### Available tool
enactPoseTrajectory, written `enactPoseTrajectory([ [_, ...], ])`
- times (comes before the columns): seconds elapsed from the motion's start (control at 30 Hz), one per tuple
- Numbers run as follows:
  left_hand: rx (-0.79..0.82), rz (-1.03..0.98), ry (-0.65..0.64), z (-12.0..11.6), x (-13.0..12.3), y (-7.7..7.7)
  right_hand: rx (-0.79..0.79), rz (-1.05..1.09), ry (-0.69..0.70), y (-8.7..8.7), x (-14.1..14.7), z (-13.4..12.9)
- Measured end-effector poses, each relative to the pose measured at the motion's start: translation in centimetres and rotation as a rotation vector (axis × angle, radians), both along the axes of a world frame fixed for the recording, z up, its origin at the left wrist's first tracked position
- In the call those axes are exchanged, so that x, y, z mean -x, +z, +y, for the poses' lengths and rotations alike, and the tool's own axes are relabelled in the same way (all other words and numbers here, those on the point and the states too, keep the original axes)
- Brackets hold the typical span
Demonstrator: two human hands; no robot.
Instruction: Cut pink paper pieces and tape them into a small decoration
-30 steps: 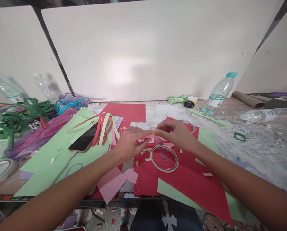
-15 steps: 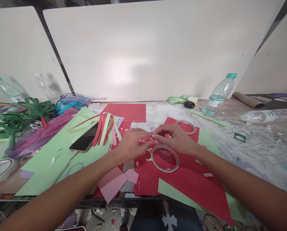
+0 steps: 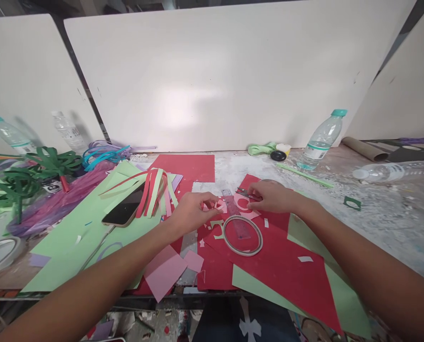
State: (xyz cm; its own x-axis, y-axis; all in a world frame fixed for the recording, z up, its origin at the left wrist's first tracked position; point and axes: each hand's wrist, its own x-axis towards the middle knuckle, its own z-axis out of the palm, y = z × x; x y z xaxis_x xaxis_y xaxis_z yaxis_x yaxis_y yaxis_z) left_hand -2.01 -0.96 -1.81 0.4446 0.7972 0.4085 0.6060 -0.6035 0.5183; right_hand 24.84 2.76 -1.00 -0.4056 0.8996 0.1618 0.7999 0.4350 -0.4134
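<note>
My left hand (image 3: pixel 193 209) is closed in a pinch around a small scrap of pink paper (image 3: pixel 220 206), above the red paper. To its right, my right hand (image 3: pixel 274 197) has its fingers curled down over a thin dark metal tool (image 3: pixel 244 192), perhaps small scissors, partly hidden by the fingers. Under those fingertips lies a pink paper piece (image 3: pixel 238 202) with a round cut in it. A roll of tape (image 3: pixel 242 252) lies flat just nearer to me on the red paper (image 3: pixel 286 266). A pale green cut scrap (image 3: pixel 218 230) lies to the tape's left.
At left, a phone (image 3: pixel 121 209) and a bunch of paper strips (image 3: pixel 155 190) lie on green sheets (image 3: pixel 65 251). Bottles stand at the back; one bottle (image 3: pixel 393 172) lies on its side at right. White boards (image 3: pixel 212 76) close off the table's far side.
My hands have moved apart. The right hand has shifted right, onto the dark tool, while the left stays near its place with pink paper at its fingertips.
</note>
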Motion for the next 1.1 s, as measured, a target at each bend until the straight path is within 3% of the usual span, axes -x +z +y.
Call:
enactPoseTrajectory([
  [0.1, 0.080, -0.007, 0.005, -0.1, 0.0, 0.1, 0.121, -0.221, -0.060, 0.0, -0.9, 0.7],
  [0.3, 0.142, -0.023, -0.017, -0.3, 0.0, 0.3, 0.140, -0.343, -0.094, -0.2, -1.0, 1.5],
  [0.47, 0.159, -0.056, 0.023, -0.2, 0.1, 0.1, 0.030, -0.381, -0.074, -0.9, -0.2, 1.3],
  [0.73, 0.341, -0.244, -0.016, 0.4, 0.0, 0.1, -0.054, -0.239, -0.130, -0.1, 1.4, 0.0],
  [0.9, 0.412, -0.306, -0.020, 0.4, 0.1, 0.2, -0.038, -0.346, -0.072, -0.9, 0.9, 0.8],
  [1.0, 0.522, -0.363, -0.053, -0.1, -0.1, 0.5, -0.043, -0.362, -0.054, -1.3, 0.8, 1.0],
  [1.1, 0.823, -0.548, -0.142, -0.8, -0.7, 1.0, -0.037, -0.325, -0.088, -1.4, 1.2, 0.8],
])
